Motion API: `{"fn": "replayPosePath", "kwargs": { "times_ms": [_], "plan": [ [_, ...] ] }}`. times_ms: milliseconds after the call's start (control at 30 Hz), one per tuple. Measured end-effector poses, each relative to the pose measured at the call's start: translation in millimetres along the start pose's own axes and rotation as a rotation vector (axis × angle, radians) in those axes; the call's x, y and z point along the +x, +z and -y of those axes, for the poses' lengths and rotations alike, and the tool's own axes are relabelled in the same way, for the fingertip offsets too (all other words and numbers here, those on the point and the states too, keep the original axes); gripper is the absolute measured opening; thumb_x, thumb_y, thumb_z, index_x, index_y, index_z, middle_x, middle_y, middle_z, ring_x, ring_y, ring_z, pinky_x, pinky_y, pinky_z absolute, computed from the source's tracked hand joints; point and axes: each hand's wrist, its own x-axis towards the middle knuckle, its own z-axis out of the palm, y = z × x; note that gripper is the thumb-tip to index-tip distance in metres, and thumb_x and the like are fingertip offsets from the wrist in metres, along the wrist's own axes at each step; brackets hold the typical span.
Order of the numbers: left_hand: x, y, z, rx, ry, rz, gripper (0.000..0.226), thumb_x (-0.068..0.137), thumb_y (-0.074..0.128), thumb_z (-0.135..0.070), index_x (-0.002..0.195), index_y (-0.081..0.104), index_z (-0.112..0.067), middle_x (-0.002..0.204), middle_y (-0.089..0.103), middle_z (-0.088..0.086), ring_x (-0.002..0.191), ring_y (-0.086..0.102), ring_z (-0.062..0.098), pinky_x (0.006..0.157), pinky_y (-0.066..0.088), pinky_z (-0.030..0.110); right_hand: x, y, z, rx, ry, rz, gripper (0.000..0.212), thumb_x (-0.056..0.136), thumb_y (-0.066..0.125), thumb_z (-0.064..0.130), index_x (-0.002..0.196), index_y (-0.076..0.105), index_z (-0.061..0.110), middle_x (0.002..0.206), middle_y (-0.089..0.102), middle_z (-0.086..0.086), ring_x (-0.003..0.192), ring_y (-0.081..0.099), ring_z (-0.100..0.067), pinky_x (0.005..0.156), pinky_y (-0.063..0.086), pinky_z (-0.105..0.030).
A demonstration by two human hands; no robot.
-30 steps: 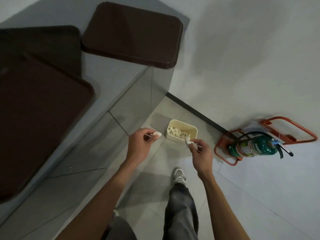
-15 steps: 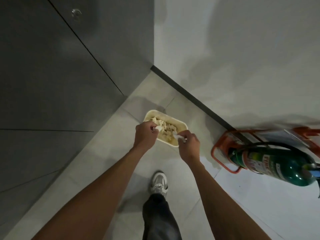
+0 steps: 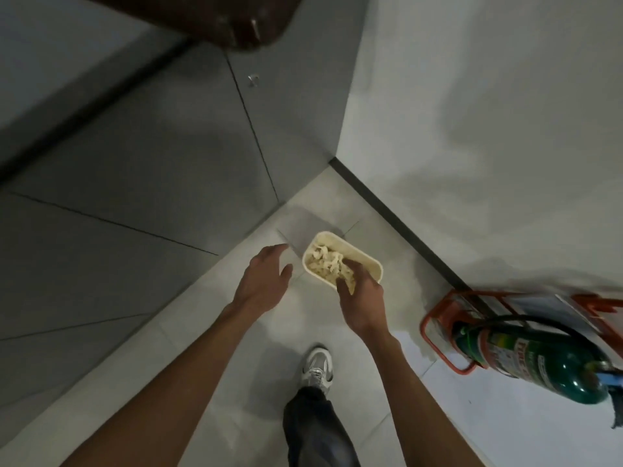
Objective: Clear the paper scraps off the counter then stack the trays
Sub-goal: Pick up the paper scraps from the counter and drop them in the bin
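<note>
Below, left hand (image 3: 261, 284) spread empty; right hand (image 3: 360, 291) loosely open over bin (image 3: 365, 261) scraps (image 3: 325, 261).

1. A heap of small white, crumpled paper scraps (image 3: 325, 262) fills a cream, rectangular plastic bin with rounded corners (image 3: 362, 256). The scraps lie loose and tangled, reaching close to the rim.
2. The bin stands upright on the pale tiled floor, in the corner where the grey cabinet front meets the white wall, its long side set at a slant in the view.
3. One dark brown plastic tray with a rounded corner (image 3: 215, 20) shows at the top edge, jutting out past the edge of the bench; only part of it is in view.
</note>
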Motion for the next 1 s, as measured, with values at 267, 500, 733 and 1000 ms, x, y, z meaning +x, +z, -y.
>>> {"fn": "replayPosePath", "kwargs": {
  "times_ms": [267,500,733,1000],
  "plan": [
    [-220,-155,57,-0.094,0.029,-0.364,0.046,0.104,0.056,-0.031,0.148,0.049,-0.02,0.149,0.053,0.002,0.136,0.05,0.024,0.113,0.038,0.034,-190,-3,176,0.017,-0.274,0.007,0.039,0.107,0.057,0.038,0.146,0.054,0.035,0.151,0.057,0.0,0.139,0.052,-0.029,0.119,0.041,-0.046],
    [-437,-271,138,-0.198,0.049,-0.657,0.043,0.102,0.059,-0.029,0.144,0.055,-0.021,0.142,0.059,0.003,0.13,0.055,0.024,0.109,0.039,0.03,-386,26,288,-0.02,-0.559,0.075,0.043,0.108,0.054,0.04,0.149,0.054,0.028,0.151,0.057,0.009,0.138,0.053,-0.014,0.11,0.035,-0.02],
    [-628,-325,255,-0.232,-0.101,-0.883,0.043,0.104,0.055,-0.037,0.144,0.055,-0.021,0.142,0.061,0.003,0.131,0.054,0.024,0.111,0.037,0.032,-538,87,381,-0.057,-0.822,0.157,0.036,0.105,0.063,0.031,0.141,0.062,0.025,0.141,0.067,0.004,0.12,0.067,-0.022,0.103,0.042,-0.021],
    [-768,-352,377,-0.33,-0.261,-1.131,0.039,0.104,0.057,-0.034,0.139,0.059,-0.019,0.135,0.065,0.003,0.126,0.06,0.021,0.109,0.045,0.034,-651,194,485,-0.084,-1.121,0.338,0.038,0.107,0.055,0.043,0.141,0.061,0.027,0.143,0.063,0.01,0.134,0.055,-0.006,0.11,0.034,-0.014]
  ]
}}
